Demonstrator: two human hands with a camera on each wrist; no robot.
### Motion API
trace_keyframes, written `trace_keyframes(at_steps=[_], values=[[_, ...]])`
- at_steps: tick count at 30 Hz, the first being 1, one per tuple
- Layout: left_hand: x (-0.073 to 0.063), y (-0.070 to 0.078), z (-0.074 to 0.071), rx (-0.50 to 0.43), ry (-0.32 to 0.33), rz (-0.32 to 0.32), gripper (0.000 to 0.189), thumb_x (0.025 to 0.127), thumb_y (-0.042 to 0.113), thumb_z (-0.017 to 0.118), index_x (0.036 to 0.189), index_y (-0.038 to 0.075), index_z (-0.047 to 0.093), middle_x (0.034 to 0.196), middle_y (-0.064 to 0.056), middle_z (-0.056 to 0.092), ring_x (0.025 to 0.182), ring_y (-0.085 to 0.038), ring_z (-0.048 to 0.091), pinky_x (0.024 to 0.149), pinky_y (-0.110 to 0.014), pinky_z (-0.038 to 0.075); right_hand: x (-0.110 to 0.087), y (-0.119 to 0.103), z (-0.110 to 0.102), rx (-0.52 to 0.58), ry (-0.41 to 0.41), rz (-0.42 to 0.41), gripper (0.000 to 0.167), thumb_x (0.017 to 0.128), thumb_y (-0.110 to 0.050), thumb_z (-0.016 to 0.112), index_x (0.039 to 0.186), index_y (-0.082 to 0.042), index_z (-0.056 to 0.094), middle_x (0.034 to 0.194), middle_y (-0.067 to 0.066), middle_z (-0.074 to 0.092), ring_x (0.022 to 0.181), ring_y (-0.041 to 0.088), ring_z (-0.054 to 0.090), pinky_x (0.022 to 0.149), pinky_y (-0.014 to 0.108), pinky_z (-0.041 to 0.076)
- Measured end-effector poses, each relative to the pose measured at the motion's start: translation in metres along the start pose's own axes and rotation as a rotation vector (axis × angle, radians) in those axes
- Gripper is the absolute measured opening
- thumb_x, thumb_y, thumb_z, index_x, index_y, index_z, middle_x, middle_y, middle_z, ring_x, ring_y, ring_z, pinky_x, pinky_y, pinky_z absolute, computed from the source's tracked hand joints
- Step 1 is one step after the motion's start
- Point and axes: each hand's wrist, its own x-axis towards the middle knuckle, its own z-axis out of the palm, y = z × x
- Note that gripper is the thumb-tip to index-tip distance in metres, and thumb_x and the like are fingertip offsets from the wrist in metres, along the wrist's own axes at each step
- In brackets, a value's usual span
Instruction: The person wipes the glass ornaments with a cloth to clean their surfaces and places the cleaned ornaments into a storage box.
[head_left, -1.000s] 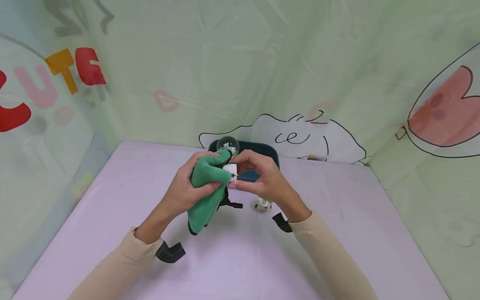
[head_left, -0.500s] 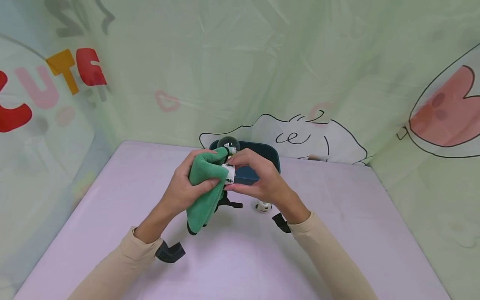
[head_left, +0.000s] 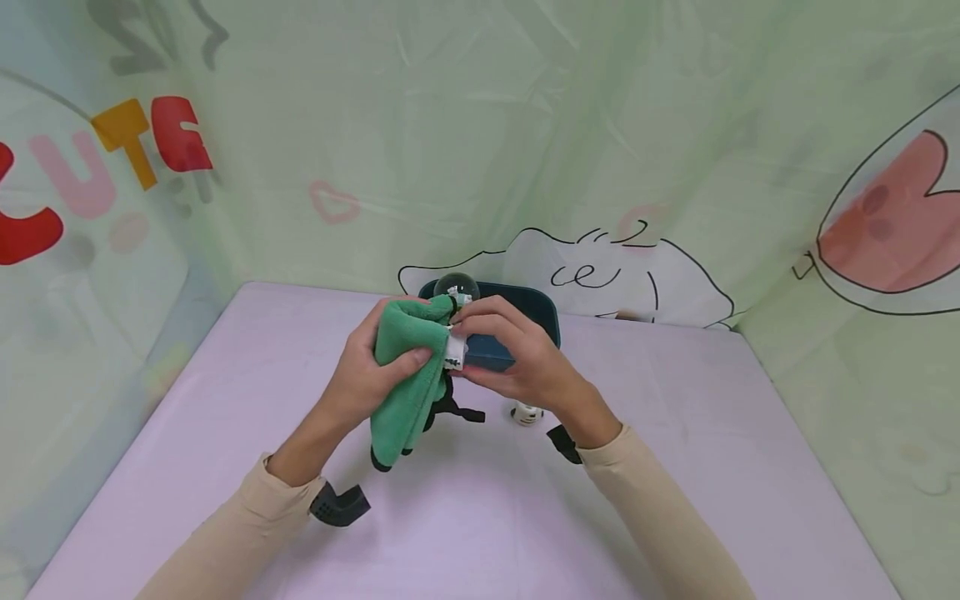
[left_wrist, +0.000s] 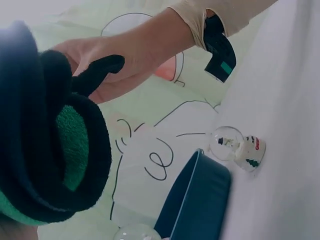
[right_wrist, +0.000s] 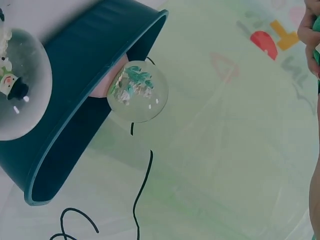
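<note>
My left hand (head_left: 367, 358) grips a folded green cloth (head_left: 408, 400) with black edging, its thumb pressed on the near side. From the right, my right hand (head_left: 525, 350) pinches a white printed piece (head_left: 454, 352) that looks like a snow globe's base. The rest of that piece is hidden in the cloth. A black strap (head_left: 465, 412) hangs below. In the left wrist view the dark edging (left_wrist: 102, 145) curls around green lining, with the right hand behind. The right wrist view catches only part of a hand at its right edge.
A dark blue bin (head_left: 551, 312) stands at the back; a snow globe (right_wrist: 137, 92) with a pinkish base sits in it. Another snow globe (left_wrist: 250, 154), with a snowman inside, stands on the table before the bin. Black wrist mounts (head_left: 341, 506) jut from both sleeves.
The cloth and the white piece have shifted slightly left, and the piece has turned a little. My right fingers have changed position on it. The bin and the other globes have not moved.
</note>
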Motion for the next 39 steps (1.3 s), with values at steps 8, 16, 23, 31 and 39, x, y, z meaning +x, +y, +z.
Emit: trace_keyframes(at_steps=[8,16,23,31,39], values=[[-0.0010,0.0021,0.0016,0.016,-0.050,0.017,0.056,0.091,0.017,0.075,0.141,0.008,0.051,0.132,-0.006,0.059,0.108,-0.023,0.060,0.088,-0.034,0.055,-0.0016,-0.0013,-0.0005,0.062,0.020,0.045,0.042,0.090,-0.025,0.078,0.118,0.001,0.060,0.114,0.013,0.062,0.097,0.019,0.065,0.081,0.028,0.059],[-0.0016,0.0053,0.0026,0.101,-0.074,0.078,0.058,0.089,0.008,0.076,0.142,0.013,0.051,0.136,-0.006,0.057,0.111,-0.024,0.058,0.093,-0.036,0.053,-0.0029,-0.0018,-0.0012,0.121,0.055,0.119,0.046,0.085,-0.028,0.082,0.115,0.000,0.062,0.103,0.006,0.066,0.078,0.011,0.068,0.073,0.027,0.060],[-0.0017,0.0068,0.0031,0.135,-0.097,0.111,0.062,0.086,0.000,0.075,0.142,0.012,0.051,0.134,-0.006,0.059,0.111,-0.024,0.058,0.093,-0.039,0.052,-0.0054,-0.0006,-0.0020,0.161,0.056,0.175,0.045,0.090,-0.037,0.075,0.112,0.000,0.063,0.094,0.007,0.070,0.071,0.010,0.069,0.067,0.026,0.060],[-0.0013,0.0080,0.0026,0.127,-0.107,0.126,0.063,0.085,-0.004,0.075,0.142,0.011,0.051,0.133,-0.007,0.060,0.110,-0.024,0.059,0.094,-0.039,0.051,-0.0081,0.0001,-0.0030,0.185,0.042,0.243,0.044,0.094,-0.040,0.071,0.110,0.000,0.062,0.086,0.006,0.070,0.070,0.010,0.069,0.063,0.027,0.060],[-0.0021,0.0085,0.0016,0.147,-0.095,0.120,0.064,0.084,-0.003,0.076,0.141,0.012,0.052,0.134,-0.006,0.059,0.112,-0.024,0.059,0.095,-0.041,0.051,-0.0066,-0.0006,-0.0051,0.191,-0.001,0.286,0.032,0.083,-0.010,0.074,0.112,-0.003,0.063,0.095,0.006,0.071,0.079,0.013,0.071,0.073,0.030,0.061]])
